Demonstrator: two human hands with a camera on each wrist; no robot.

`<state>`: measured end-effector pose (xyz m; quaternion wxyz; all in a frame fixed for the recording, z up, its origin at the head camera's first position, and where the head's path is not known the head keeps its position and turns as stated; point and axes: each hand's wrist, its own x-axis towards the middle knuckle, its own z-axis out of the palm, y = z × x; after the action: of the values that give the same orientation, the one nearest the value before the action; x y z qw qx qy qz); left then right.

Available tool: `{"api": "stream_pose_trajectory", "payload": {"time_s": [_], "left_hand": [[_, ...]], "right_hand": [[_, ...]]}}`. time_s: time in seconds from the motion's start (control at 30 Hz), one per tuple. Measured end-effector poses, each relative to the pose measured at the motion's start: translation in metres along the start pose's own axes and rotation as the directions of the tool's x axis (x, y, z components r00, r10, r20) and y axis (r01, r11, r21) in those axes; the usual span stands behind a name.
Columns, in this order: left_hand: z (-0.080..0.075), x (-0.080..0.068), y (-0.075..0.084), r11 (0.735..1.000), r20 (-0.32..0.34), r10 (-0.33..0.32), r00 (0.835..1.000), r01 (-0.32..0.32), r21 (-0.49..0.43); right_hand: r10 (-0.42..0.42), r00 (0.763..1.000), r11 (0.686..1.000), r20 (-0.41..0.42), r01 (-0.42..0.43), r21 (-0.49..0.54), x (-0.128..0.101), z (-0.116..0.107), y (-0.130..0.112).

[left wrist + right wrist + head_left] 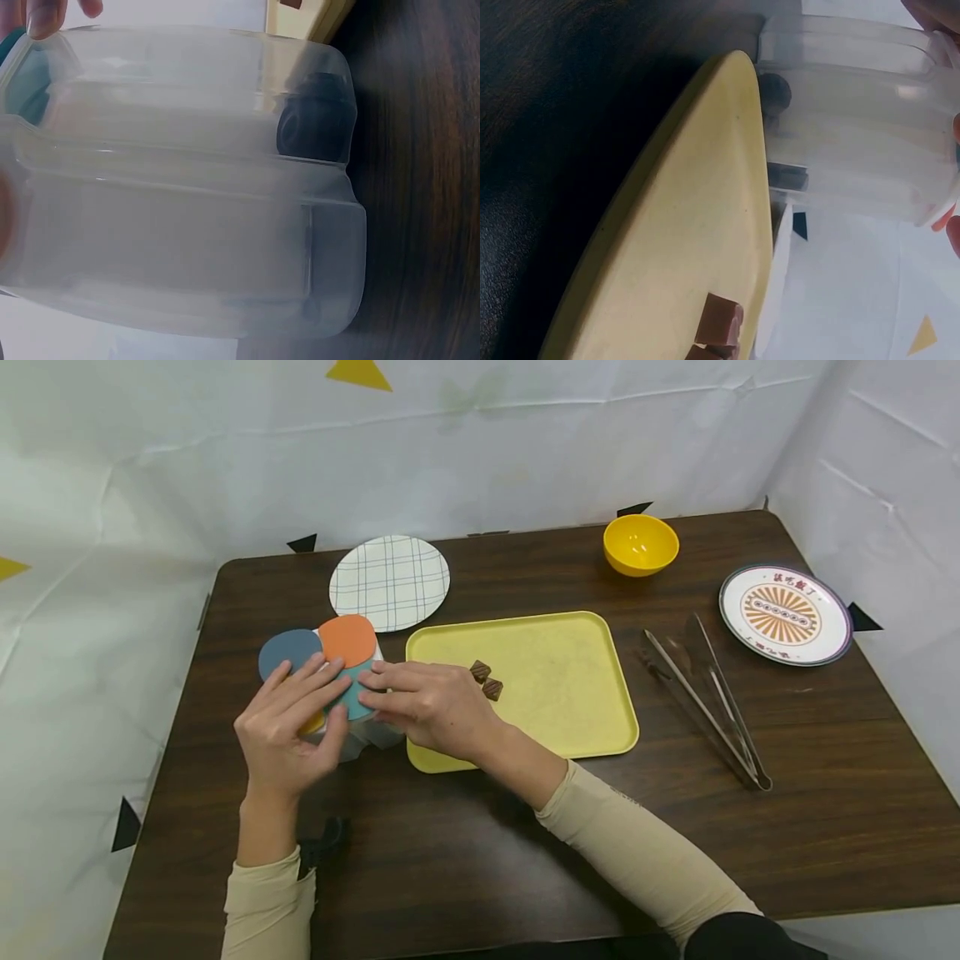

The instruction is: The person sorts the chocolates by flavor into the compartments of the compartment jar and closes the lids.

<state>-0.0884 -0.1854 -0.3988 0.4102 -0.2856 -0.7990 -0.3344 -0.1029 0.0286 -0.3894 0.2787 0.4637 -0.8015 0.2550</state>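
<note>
A translucent plastic container (386, 733) with blue (288, 652), orange (347, 639), teal (362, 690) and yellow (313, 723) lids stands upright at the table's left. My left hand (288, 722) rests over the lids, fingers extended and thumb near the teal one. From the right, my right hand (431, 703) touches the teal lid with its fingertips; its thumb is hidden. Through the container's wall, the left wrist view shows a dark round shape (315, 116) near the bottom. Two brown chocolate pieces (492, 689) lie on the yellow tray (558, 693) beside the container.
Behind the container lies a white checked plate (390, 581). A yellow bowl (640, 545) stands at the back right. Metal tongs (700, 704) lie right of the tray, with a patterned plate (783, 614) farther right. White sheeting (487, 468) surrounds the wooden table (427, 860).
</note>
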Motion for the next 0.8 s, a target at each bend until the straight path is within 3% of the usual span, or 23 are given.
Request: {"api": "stream_pose_trajectory", "payload": {"time_s": [0.23, 0.57, 0.8], "left_hand": [[-0.006, 0.000, -0.003, 0.998, 0.067, -0.048, 0.997, 0.050, -0.032], [-0.017, -0.007, -0.010, 0.994, 0.069, -0.087, 0.994, 0.092, -0.065], [-0.027, -0.007, -0.005, 0.999, 0.117, -0.054, 0.992, 0.054, -0.001]], "right_hand": [[0.003, 1.000, 1.000, 0.001, -0.003, -0.004, -0.002, 0.001, 0.000], [-0.008, 0.999, 1.000, 0.035, 0.009, -0.026, -0.002, -0.001, 0.001], [-0.010, 0.999, 1.000, 0.052, 0.011, -0.025, -0.002, 0.000, 0.007]]}}
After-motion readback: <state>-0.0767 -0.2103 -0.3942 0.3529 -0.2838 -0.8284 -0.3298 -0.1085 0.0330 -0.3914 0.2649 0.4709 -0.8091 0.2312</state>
